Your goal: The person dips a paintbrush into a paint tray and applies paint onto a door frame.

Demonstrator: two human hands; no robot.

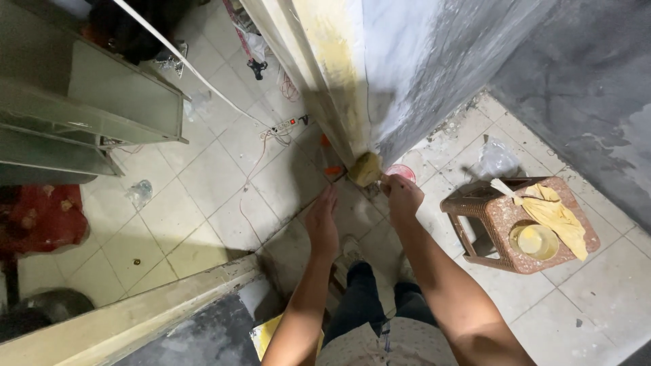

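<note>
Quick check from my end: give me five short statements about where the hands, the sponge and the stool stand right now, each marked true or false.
1. The right hand presses a yellowish sponge against the bottom of the corner post. True.
2. The left hand holds a paint roller. False: it holds nothing, and is stretched flat toward the base of the post.
3. A small bowl of yellow paint stands on the brown stool. True.
4. The stool is on the person's left. False: it stands on the right, beside the right arm.
5. A yellow cloth lies on the stool next to the bowl. True.
</note>
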